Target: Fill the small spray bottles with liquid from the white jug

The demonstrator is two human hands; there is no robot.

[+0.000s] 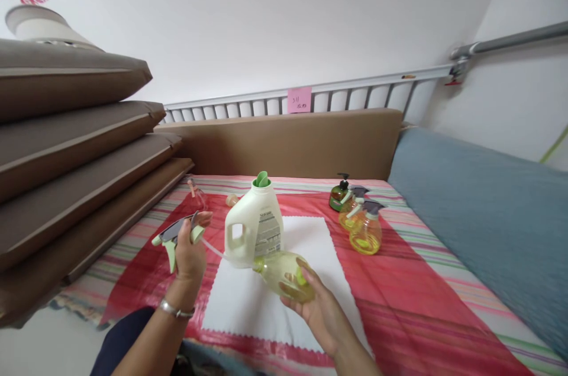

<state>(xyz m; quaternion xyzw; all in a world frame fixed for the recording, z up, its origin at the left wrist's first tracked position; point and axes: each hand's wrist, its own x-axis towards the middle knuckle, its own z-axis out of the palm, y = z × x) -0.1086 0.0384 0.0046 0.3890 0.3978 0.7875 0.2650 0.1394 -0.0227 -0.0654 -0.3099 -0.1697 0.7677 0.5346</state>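
Left hand (190, 253) closed on a sprayer head (174, 235); right hand (320, 309) cupping a tilted bottle (284, 275).

Stacked cushions (66, 157) crowd the left hand's outer side. Its fingers wrap the head, whose tube trails toward the bottle. A jug (252, 225) stands just beyond, between the hands, on a white cloth (248, 305). The right hand is half open under the bottle. Beyond it to the right stand two yellow sprayers (366, 229); open red sheet (399, 293) lies right of it.

Detergent jug (252, 225): opaque matt plastic. Under it: matt white cloth (239, 305) on glossy red plastic sheet (399, 293). Before the jug, spray bottle (284, 276): translucent glossy plastic. Left of the jug, trigger head (174, 236): smooth plastic.
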